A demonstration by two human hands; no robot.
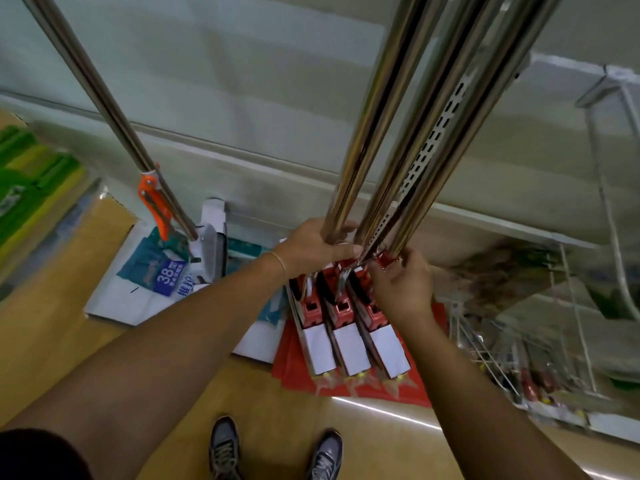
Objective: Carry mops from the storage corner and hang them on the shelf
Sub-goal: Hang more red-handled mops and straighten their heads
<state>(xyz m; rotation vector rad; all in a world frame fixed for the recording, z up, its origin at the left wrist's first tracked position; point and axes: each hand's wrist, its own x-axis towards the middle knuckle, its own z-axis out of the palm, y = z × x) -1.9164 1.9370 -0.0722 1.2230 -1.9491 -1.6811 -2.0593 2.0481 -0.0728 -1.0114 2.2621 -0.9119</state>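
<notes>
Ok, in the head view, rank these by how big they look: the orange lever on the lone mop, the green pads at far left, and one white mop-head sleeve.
1. Green pads, the largest patch, though partly cut off by the frame.
2. White mop-head sleeve.
3. Orange lever.

The last two look close in size: the lever is longer but thinner, so that order is unsure.

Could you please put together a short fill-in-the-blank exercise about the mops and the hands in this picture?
1. The left hand is wrapped around a shiny metal ____ of the grouped mops.
2. The grouped mops show ____ white pads side by side.
3. The lone mop standing to the left has a clamp lever coloured ____.
4. The right hand touches the mops' ____ plastic fittings.

Missing words: handle; three; orange; red
</notes>
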